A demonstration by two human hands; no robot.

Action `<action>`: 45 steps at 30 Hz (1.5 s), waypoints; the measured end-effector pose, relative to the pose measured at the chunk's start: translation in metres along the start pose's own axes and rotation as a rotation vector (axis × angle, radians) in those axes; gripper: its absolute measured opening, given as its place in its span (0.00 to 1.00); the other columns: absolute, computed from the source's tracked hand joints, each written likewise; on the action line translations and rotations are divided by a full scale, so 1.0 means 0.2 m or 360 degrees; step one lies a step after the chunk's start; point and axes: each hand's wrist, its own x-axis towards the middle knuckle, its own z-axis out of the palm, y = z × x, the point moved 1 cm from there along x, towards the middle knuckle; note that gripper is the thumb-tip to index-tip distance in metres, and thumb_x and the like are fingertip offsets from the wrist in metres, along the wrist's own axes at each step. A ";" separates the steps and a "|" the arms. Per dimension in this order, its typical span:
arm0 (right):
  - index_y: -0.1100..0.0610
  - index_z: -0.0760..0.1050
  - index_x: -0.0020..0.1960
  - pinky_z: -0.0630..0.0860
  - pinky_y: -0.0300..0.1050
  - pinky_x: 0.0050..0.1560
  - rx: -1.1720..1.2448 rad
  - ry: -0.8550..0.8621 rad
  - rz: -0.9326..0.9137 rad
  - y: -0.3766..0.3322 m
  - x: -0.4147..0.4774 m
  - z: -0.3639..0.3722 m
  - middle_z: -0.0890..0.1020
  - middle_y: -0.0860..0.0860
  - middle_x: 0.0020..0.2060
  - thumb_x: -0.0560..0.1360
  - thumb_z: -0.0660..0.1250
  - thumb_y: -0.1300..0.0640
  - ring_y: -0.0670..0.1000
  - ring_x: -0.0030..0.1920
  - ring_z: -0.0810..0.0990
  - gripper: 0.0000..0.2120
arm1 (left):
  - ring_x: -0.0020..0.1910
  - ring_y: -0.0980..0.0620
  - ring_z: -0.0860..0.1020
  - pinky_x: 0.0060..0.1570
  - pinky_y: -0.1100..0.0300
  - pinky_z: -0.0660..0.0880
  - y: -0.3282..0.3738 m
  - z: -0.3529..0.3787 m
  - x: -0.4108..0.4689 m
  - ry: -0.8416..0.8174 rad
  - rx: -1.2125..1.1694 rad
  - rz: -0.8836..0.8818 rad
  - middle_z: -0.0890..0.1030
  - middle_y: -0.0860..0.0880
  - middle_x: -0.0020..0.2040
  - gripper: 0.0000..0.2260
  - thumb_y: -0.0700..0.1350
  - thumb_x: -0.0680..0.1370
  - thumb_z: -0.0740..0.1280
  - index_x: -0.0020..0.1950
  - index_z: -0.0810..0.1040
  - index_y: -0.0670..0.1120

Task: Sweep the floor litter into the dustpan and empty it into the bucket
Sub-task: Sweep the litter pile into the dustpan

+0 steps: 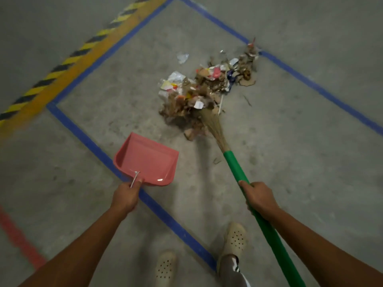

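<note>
Grey concrete floor (290, 141) taped in blue; litter pile (207, 90) lies upper centre; right hand (259, 195) clamps the green-handled broom (236, 168), left hand (126, 195) grips the empty pink dustpan (147, 160); sweeping under way; next, lower the dustpan beside the pile; bucket unseen.

From my feed I see a grey concrete floor (300, 154), scuffed and mottled with darker spots. Blue tape lines (83, 136) mark out a large four-sided bay on it, with one corner at the left of the view and another at the top edge. Just beside the bay's upper-left line runs a broad orange-yellow band (83, 63), and along its outer edge a black-and-yellow hazard stripe (77, 52). A red line (19, 235) cuts across the lower-left corner. The light is dim and flat, with soft shadows.
</note>
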 end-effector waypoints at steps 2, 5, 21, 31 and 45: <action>0.61 0.78 0.43 0.79 0.43 0.28 -0.0077 -0.0003 -0.0028 0.02 -0.04 -0.10 0.83 0.56 0.33 0.80 0.62 0.42 0.52 0.27 0.82 0.23 | 0.21 0.46 0.74 0.27 0.57 0.70 0.14 -0.02 0.02 -0.0026 0.0044 0.0039 0.75 0.43 0.24 0.27 0.62 0.80 0.63 0.36 0.74 0.40; 0.58 0.77 0.40 0.83 0.48 0.33 -0.0200 0.0095 -0.0070 0.01 -0.05 -0.19 0.82 0.54 0.33 0.79 0.61 0.39 0.53 0.30 0.83 0.23 | 0.24 0.44 0.76 0.32 0.50 0.75 0.30 -0.04 0.12 -0.0050 0.0170 0.0096 0.77 0.42 0.24 0.28 0.62 0.80 0.63 0.35 0.76 0.38; 0.54 0.73 0.37 0.70 0.42 0.30 -0.0260 0.0277 0.0047 -0.44 -0.04 0.05 0.77 0.51 0.30 0.80 0.59 0.39 0.50 0.30 0.76 0.21 | 0.22 0.46 0.74 0.25 0.58 0.71 0.73 -0.27 0.91 -0.0417 0.0388 0.0190 0.77 0.39 0.27 0.24 0.58 0.81 0.64 0.38 0.75 0.38; 0.55 0.73 0.41 0.73 0.45 0.34 -0.0066 0.0515 0.0225 -0.64 0.43 0.28 0.79 0.53 0.34 0.81 0.55 0.38 0.52 0.34 0.78 0.23 | 0.20 0.47 0.71 0.24 0.59 0.67 0.72 -0.30 1.26 -0.0548 0.0479 0.0222 0.74 0.42 0.23 0.34 0.68 0.79 0.58 0.35 0.75 0.37; 0.58 0.75 0.43 0.75 0.47 0.38 -0.0246 0.0447 0.0193 -0.38 1.37 0.63 0.79 0.55 0.36 0.81 0.51 0.34 0.56 0.37 0.79 0.29 | 0.21 0.48 0.71 0.24 0.61 0.67 0.66 0.19 2.00 -0.0572 0.0976 0.0335 0.75 0.44 0.25 0.30 0.67 0.75 0.66 0.42 0.78 0.37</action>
